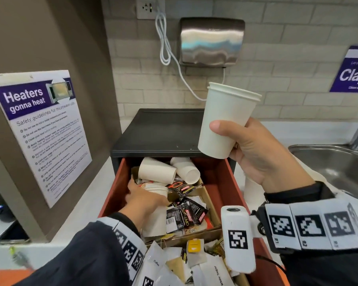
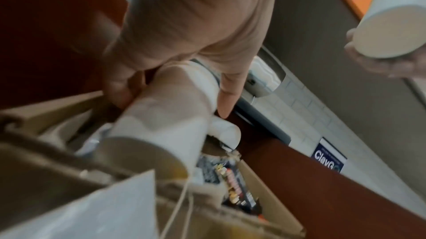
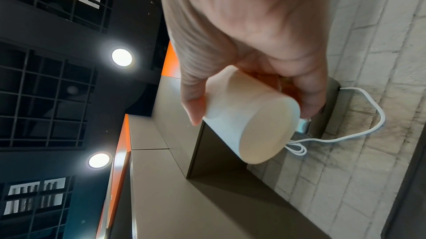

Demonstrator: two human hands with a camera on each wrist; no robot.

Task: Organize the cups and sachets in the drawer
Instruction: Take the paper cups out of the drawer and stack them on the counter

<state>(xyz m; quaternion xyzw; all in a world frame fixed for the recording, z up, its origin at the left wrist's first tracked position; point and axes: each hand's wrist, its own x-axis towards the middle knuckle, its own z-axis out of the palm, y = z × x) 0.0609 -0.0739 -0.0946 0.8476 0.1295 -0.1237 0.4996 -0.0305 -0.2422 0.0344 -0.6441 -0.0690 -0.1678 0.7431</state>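
A red drawer stands pulled out of a black unit, full of white paper cups and sachets. My right hand holds nested white cups upright in the air above the drawer's right side; the same cups show in the right wrist view, gripped near the base. My left hand reaches into the drawer and grips a lying white cup, also seen as the cup in the left wrist view. Two more cups lie at the drawer's back. Black coffee sachets lie in a cardboard tray.
White sugar and coffee sachets pile up at the drawer's front. A steel sink with a tap is at the right. A microwave notice hangs on the left panel. A paper dispenser and cable are on the tiled wall. A phone lies at the left.
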